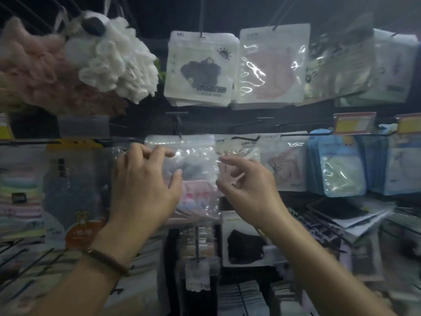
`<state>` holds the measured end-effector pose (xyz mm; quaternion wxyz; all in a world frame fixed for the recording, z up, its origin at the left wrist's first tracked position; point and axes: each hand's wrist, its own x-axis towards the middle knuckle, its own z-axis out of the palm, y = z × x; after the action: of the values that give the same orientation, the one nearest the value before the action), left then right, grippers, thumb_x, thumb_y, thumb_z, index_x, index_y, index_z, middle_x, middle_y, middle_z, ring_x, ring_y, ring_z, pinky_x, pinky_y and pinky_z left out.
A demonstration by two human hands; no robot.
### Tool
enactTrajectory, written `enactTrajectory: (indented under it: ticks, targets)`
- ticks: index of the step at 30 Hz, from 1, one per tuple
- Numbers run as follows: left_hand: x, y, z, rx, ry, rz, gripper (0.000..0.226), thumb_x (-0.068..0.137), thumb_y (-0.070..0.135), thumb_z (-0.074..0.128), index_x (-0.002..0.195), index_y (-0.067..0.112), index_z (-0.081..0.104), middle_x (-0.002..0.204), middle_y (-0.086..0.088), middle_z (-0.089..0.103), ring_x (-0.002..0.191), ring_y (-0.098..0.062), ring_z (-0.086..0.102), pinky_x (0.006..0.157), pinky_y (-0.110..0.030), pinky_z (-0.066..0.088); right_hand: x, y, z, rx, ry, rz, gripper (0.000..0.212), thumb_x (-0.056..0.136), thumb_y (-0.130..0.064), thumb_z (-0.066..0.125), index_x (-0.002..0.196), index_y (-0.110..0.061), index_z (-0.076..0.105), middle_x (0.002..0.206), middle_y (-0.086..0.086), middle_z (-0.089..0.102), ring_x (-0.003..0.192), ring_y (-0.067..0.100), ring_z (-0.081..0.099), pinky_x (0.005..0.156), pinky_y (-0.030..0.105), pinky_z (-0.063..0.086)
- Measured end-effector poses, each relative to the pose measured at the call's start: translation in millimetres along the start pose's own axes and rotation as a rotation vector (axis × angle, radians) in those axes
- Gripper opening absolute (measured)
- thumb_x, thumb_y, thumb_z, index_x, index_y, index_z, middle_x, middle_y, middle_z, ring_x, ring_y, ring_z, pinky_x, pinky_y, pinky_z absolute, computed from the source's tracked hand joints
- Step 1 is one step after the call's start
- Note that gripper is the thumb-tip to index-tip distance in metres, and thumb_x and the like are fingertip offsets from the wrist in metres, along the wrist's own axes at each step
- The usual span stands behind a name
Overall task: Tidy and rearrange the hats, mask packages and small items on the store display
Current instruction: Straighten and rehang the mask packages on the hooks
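Note:
A clear mask package [196,156] with dark and pink contents hangs from a hook in the middle row of the display. My left hand [145,183] lies against its left side, fingers spread and curled over the front. My right hand [246,185] is at its right edge, thumb and forefinger apart and just touching the plastic. Neither hand is closed on it. Above hang a white package with a black mask [200,67] and a clear package with a pink mask [271,65]. Fluffy white [118,62] and pink [34,71] items hang at the upper left.
Blue-edged mask packages [341,169] hang to the right under yellow price tags [354,123]. A boxed black mask [246,245] sits below my right wrist, with stacked packets [346,213] further right. Coloured packages [22,190] fill the left. Wire hooks [255,124] stick out toward me.

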<state>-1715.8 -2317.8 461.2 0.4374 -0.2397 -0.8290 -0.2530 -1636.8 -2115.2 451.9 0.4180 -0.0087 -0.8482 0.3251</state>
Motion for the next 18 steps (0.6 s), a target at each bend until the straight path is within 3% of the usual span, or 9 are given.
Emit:
enactTrajectory:
  ticks: [2, 4, 8, 12, 16, 18]
  targets:
    - [-13, 25, -3, -0.132, -0.039, 0.115, 0.027, 0.093, 0.048, 0.068, 0.117, 0.035, 0.067, 0.109, 0.011, 0.047, 0.106, -0.015, 0.053, 0.089, -0.039, 0.052, -19, 10, -23, 0.034, 0.040, -0.020, 0.033, 0.098, -0.037, 0.074, 0.130, -0.040, 0.073, 0.107, -0.013, 0.069, 0.085, -0.001, 0.065, 0.079, 0.021, 0.055]
    - [-28, 53, 0, -0.263, -0.160, 0.187, 0.020, 0.093, 0.052, 0.066, 0.109, 0.041, 0.069, 0.103, 0.020, 0.054, 0.097, -0.004, 0.058, 0.081, -0.032, 0.053, -40, 25, -49, 0.070, 0.062, -0.009, 0.023, 0.098, -0.034, 0.074, 0.121, -0.038, 0.076, 0.090, -0.013, 0.072, 0.080, 0.003, 0.069, 0.068, 0.019, 0.055]
    - [-57, 119, 21, -0.451, -0.315, 0.293, 0.014, 0.094, 0.055, 0.066, 0.099, 0.043, 0.072, 0.094, 0.024, 0.064, 0.089, 0.000, 0.065, 0.073, -0.026, 0.054, -88, 71, -98, 0.111, 0.185, 0.081, 0.013, 0.096, -0.028, 0.077, 0.106, -0.036, 0.080, 0.084, -0.008, 0.076, 0.075, 0.012, 0.073, 0.069, 0.036, 0.061]
    - [-82, 189, 53, -0.579, -0.380, 0.351, 0.015, 0.091, 0.055, 0.066, 0.098, 0.043, 0.072, 0.094, 0.020, 0.066, 0.090, -0.003, 0.066, 0.073, -0.030, 0.056, -135, 125, -143, 0.102, 0.321, 0.252, 0.013, 0.094, -0.021, 0.079, 0.095, -0.033, 0.082, 0.077, -0.007, 0.077, 0.065, 0.009, 0.070, 0.061, 0.031, 0.056]
    - [-95, 250, 89, -0.588, -0.400, 0.413, 0.019, 0.092, 0.056, 0.064, 0.102, 0.043, 0.071, 0.095, 0.020, 0.062, 0.093, -0.004, 0.063, 0.082, -0.032, 0.055, -167, 176, -179, 0.056, 0.324, 0.429, 0.013, 0.094, -0.022, 0.078, 0.095, -0.034, 0.080, 0.077, -0.010, 0.079, 0.069, 0.005, 0.073, 0.061, 0.023, 0.055]
    - [-99, 270, 107, -0.537, -0.402, 0.427, 0.022, 0.092, 0.059, 0.060, 0.104, 0.044, 0.070, 0.096, 0.022, 0.060, 0.093, -0.004, 0.059, 0.085, -0.034, 0.054, -179, 194, -193, 0.062, 0.330, 0.519, 0.015, 0.096, -0.020, 0.077, 0.096, -0.035, 0.079, 0.080, -0.012, 0.080, 0.070, 0.005, 0.074, 0.067, 0.025, 0.060]
